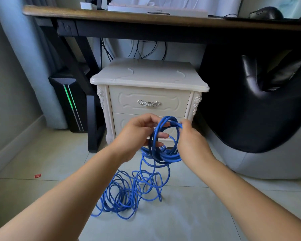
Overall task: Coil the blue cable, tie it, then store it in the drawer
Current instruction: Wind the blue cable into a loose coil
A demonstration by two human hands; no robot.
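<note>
1. Left hand (139, 134), centre frame: the fingers are threaded through a small coil of the blue cable (163, 156) and curled, thumb on top. The turns hang off the fingers.
2. Right hand (189, 141), just right of the coil: fingertips pinch the cable at the coil's upper right edge.
3. Cable location: the coiled part is held up between both hands, in front of the lower part of the cream nightstand (149, 75). The rest runs down from the coil and lies in loose, tangled loops on the floor tiles (181, 214), lower centre.
4. Top drawer (129, 101) is closed, with a silver handle (149, 103) at mid-front. The lower drawer is mostly hidden behind the hands.
5. Surroundings: wooden desk (111, 16) across the top; computer tower (68, 105) with a green light strip at left; black padded seat (250, 110) at right; small red scrap (37, 176) on the floor, lower left.
</note>
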